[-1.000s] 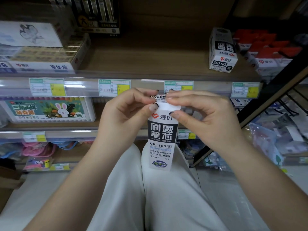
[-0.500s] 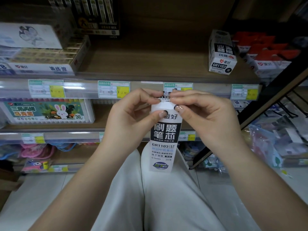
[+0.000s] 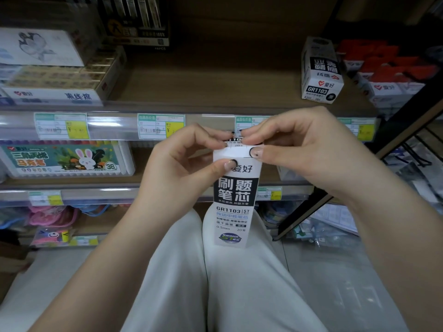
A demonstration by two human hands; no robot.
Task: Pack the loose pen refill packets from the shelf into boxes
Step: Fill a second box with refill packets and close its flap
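A tall white and black refill box [image 3: 233, 202] marked GR1103 hangs upright in front of me, over my lap. My left hand [image 3: 182, 168] grips its upper left side, thumb on the front face. My right hand [image 3: 294, 149] pinches the top flap, thumb pressed on the white flap edge. The box's open end is hidden behind my fingers. A second box of the same kind [image 3: 320, 73] stands on the wooden shelf [image 3: 203, 87] at the upper right. No loose refill packets show.
Red and white boxes [image 3: 383, 75] crowd the shelf's right end. Eraser cartons [image 3: 60, 82] sit at the left, a marker set with a rabbit [image 3: 64, 159] one shelf down. Price tags [image 3: 160, 127] line the shelf rails. A black rack frame [image 3: 395, 130] slants at the right.
My fingers have shifted on the box's top: the right thumb moved up onto the flap edge. The box sits slightly lower and more to the right in view.
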